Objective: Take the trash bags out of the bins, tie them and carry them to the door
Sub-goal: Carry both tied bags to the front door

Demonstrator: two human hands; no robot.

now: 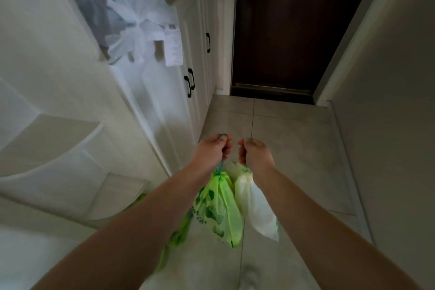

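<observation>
My left hand (213, 149) grips the blue drawstring of a green leaf-patterned trash bag (220, 209) that hangs below it, tied at the neck. Close beside it, my right hand (255, 154) grips the drawstring of a pale white trash bag (255, 207), which also hangs clear of the floor. Another green bag (174, 240) shows partly behind my left forearm; what holds it is hidden. The dark brown door (289, 30) stands shut straight ahead at the end of the hallway.
White cabinets (195, 82) with black handles line the left side, with white plastic bags (131, 23) piled on a ledge above. A plain wall (388, 101) runs along the right. Grey floor tiles (282, 129) stretch from my hands to the door.
</observation>
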